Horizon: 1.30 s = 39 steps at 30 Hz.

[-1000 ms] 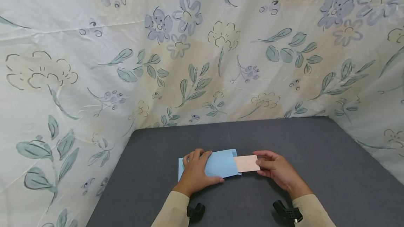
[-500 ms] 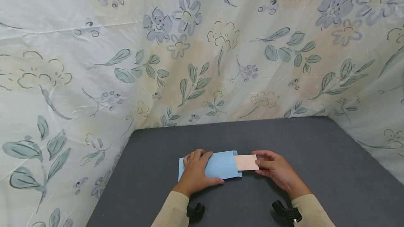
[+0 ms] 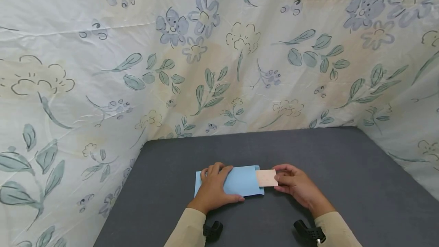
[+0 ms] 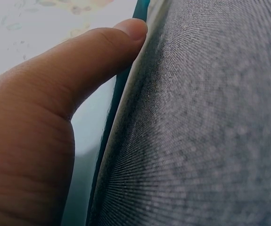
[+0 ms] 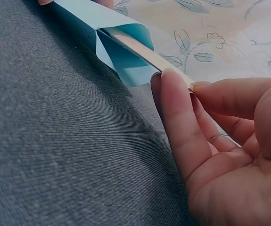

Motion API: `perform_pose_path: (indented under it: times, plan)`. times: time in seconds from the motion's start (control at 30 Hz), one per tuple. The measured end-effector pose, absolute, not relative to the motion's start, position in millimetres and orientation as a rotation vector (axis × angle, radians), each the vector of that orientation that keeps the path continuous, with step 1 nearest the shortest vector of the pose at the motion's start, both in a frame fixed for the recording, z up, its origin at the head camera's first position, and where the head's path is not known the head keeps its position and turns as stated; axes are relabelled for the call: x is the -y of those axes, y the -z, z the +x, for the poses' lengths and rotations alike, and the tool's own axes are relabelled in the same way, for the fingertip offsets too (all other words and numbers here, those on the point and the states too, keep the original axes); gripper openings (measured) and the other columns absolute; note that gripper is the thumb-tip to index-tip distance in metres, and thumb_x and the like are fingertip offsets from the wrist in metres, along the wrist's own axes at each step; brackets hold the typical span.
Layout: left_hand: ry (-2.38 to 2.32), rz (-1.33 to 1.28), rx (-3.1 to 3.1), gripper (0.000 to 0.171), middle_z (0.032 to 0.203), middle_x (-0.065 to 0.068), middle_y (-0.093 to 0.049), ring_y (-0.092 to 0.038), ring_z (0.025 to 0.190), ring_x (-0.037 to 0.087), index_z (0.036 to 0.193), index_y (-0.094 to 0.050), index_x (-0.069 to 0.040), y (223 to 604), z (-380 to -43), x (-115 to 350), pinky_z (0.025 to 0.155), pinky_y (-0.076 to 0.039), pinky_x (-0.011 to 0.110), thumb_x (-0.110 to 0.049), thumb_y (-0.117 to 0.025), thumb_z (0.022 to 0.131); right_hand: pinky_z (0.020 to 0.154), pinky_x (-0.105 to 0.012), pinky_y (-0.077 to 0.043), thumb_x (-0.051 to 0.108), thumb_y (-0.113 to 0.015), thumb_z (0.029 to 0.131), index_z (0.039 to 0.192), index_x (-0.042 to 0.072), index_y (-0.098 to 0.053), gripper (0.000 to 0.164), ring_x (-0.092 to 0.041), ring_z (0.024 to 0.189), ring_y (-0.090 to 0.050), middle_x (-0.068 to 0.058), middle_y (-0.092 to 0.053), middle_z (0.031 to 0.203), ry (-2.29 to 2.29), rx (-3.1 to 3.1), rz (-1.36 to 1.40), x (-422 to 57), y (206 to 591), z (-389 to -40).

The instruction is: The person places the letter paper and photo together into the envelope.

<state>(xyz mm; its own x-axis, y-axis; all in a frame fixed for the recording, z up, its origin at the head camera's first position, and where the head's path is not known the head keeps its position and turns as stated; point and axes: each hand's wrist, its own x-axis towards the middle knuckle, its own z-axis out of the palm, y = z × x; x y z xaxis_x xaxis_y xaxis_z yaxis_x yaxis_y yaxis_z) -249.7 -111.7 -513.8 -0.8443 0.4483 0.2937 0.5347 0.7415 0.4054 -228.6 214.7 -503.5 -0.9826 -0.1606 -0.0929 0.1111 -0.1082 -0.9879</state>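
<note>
A light blue paper envelope (image 3: 241,181) lies on the dark table, its open end facing right. My left hand (image 3: 213,188) spans it, fingers over the far edge and thumb along the near edge; the left wrist view shows that thumb (image 4: 97,49) at the blue edge. A pale pink card (image 3: 267,178) is partly inside the envelope, and its inner part is hidden. My right hand (image 3: 297,186) pinches the card's outer end between thumb and fingers. In the right wrist view the envelope's mouth (image 5: 126,56) gapes around the card.
The dark grey table (image 3: 164,216) stretches out around both hands. A white floral cloth (image 3: 219,68) hangs behind it and along its sides. A black strap-on camera (image 3: 213,231) is worn on each wrist.
My right hand has moved slightly left with the card, so less of the card shows outside the envelope. The left hand keeps its place on the envelope, which has shifted slightly right.
</note>
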Motion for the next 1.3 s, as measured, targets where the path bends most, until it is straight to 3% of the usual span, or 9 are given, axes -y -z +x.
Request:
perform_pose_path:
  times: [0.2, 0.53, 1.3]
  plan:
    - [0.728, -0.787, 2.769, 0.107, 0.145, 0.005, -0.050, -0.044, 0.134, 0.028, 0.158, -0.058, -0.019, 512.9, -250.1, 110.4, 0.115, -0.021, 0.067, -0.080, -0.086, 0.075, 0.087, -0.040, -0.063, 0.002, -0.067, 0.107, 0.148, -0.014, -0.047, 0.048, -0.029, 0.101, -0.068, -0.020, -0.062, 0.120, 2.200, -1.952, -0.105, -214.8, 503.5, -230.0]
    - [0.750, -0.797, 2.753, 0.105, 0.143, 0.005, -0.051, -0.045, 0.134, 0.030, 0.157, -0.059, -0.018, 512.4, -251.0, 108.1, 0.115, -0.021, 0.066, -0.078, -0.087, 0.075, 0.079, -0.038, -0.063, 0.005, -0.071, 0.105, 0.140, -0.011, -0.054, 0.042, -0.028, 0.095, -0.068, -0.016, -0.064, 0.113, 2.154, -1.983, -0.106, -215.8, 501.9, -232.1]
    - [0.747, -0.782, 2.757, 0.104, 0.140, 0.003, -0.052, -0.047, 0.132, 0.027, 0.156, -0.061, -0.019, 510.3, -253.4, 102.9, 0.115, -0.021, 0.065, -0.078, -0.088, 0.075, 0.085, -0.037, -0.063, 0.002, -0.069, 0.106, 0.142, -0.013, -0.052, 0.042, -0.028, 0.101, -0.067, -0.017, -0.065, 0.116, 2.182, -1.932, -0.127, -215.9, 504.6, -241.5]
